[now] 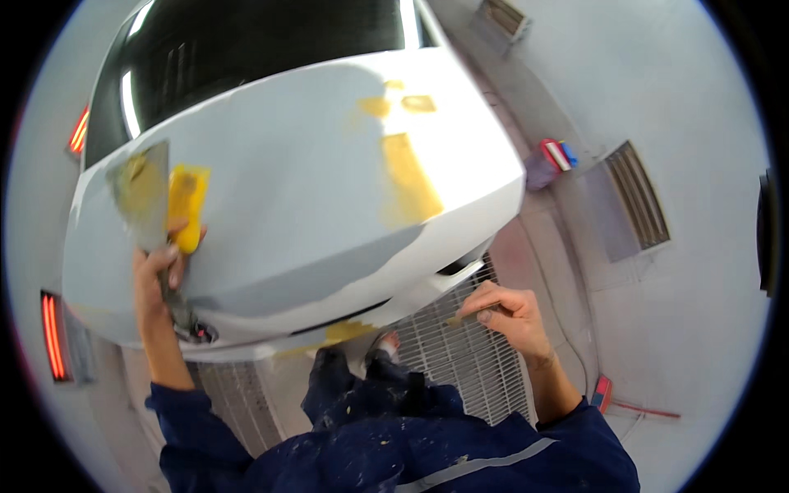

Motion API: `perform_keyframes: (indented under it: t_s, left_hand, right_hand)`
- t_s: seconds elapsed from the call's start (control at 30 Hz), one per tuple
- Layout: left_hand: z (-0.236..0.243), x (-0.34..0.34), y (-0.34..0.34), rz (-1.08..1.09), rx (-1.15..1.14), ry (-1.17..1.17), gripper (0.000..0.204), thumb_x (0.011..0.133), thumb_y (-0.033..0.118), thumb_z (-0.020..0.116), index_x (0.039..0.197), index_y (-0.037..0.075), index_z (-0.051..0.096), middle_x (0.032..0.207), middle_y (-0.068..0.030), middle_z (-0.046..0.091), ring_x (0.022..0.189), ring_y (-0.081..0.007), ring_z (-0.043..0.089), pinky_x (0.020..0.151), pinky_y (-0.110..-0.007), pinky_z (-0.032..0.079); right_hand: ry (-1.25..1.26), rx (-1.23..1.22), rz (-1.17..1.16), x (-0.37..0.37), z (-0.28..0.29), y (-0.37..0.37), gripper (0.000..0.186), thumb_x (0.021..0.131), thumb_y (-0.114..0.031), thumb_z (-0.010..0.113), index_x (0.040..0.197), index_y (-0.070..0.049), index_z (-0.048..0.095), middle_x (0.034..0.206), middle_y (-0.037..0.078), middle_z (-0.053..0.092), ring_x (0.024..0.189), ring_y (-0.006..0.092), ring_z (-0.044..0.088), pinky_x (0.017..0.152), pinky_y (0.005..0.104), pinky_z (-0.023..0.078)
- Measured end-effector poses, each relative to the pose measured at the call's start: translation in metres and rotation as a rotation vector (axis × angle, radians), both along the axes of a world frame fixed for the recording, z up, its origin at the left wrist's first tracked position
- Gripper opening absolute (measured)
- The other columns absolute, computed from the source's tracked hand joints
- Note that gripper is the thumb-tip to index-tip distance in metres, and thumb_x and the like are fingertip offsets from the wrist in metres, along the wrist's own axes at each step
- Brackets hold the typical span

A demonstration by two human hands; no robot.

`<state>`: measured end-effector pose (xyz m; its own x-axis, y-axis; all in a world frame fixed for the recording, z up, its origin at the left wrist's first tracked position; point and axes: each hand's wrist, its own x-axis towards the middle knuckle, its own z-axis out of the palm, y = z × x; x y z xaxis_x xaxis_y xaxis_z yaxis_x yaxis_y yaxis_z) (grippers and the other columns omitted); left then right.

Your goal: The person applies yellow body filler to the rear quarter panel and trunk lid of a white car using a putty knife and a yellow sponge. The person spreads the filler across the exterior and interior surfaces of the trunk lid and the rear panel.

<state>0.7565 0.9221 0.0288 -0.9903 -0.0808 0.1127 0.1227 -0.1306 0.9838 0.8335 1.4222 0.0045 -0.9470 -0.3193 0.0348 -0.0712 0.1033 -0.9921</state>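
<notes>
My left hand (pixel 162 271) is closed round the handle of a broad putty knife (pixel 150 185), its blade smeared with yellowish filler. A yellow plastic spreader (pixel 191 197) is pinched in the same hand beside the blade. Both are held over the left part of a car panel (pixel 279 181), grey in the middle and white at its edges. Yellow filler patches (pixel 408 177) lie on the panel's right side. Off the car's right corner, my right hand (pixel 516 319) pinches a small, thin, flat tool (pixel 465 315), seen nearly edge-on; its kind is unclear.
Dark car glass (pixel 263 41) lies beyond the panel. Another filler patch (pixel 345 332) marks the lower edge near my legs. Under me is floor grating (pixel 448 357). A red-and-blue item (pixel 559 154) and a wall vent (pixel 637 195) are at right; a red-headed tool (pixel 602 393) lies lower right.
</notes>
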Motion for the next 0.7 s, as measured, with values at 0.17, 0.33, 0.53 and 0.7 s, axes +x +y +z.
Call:
perform_keyframes:
  t_s: [0.17,0.33,0.53,0.7]
  left_hand:
    - [0.029,-0.006,0.023,-0.024,0.027,0.018,0.039,0.078,0.007,0.056,0.112,-0.011,0.064,0.05,0.0006,0.038,0.041,-0.0078,0.034,0.106,-0.046,0.048]
    - [0.045,-0.012,0.023,-0.107,0.015,0.091,0.04,0.079,0.005,0.054,0.114,-0.011,0.064,0.05,0.0006,0.037,0.043,-0.0076,0.035,0.108,-0.046,0.047]
    - [0.069,-0.027,0.018,-0.159,0.014,0.102,0.044,0.084,0.005,0.051,0.125,-0.012,0.057,0.051,0.0026,0.034,0.045,-0.0064,0.037,0.111,-0.04,0.045]
    - [0.084,-0.021,0.007,-0.175,0.127,0.116,0.045,0.087,0.006,0.049,0.129,-0.011,0.055,0.052,0.0028,0.032,0.044,-0.0076,0.036,0.114,-0.035,0.043]
  right_hand:
    - [-0.016,0.093,0.1,0.036,-0.051,-0.043,0.009,0.08,0.0,0.059,0.088,0.001,0.063,0.103,0.012,0.067,0.092,0.0211,0.063,0.079,0.0315,0.05]
    - [0.331,0.615,0.109,0.063,-0.108,-0.054,0.011,0.071,-0.007,0.058,0.078,0.002,0.056,0.142,0.023,0.049,0.093,0.0355,0.064,0.082,0.0422,0.052]
    - [0.403,1.079,0.078,0.073,-0.141,-0.058,0.015,0.066,-0.01,0.061,0.073,0.003,0.062,0.148,0.019,0.046,0.076,0.0364,0.067,0.077,0.0443,0.054]
    - [0.277,1.268,0.035,0.09,-0.135,-0.077,0.02,0.072,-0.012,0.06,0.071,0.006,0.066,0.151,0.015,0.042,0.066,0.037,0.069,0.067,0.045,0.057]
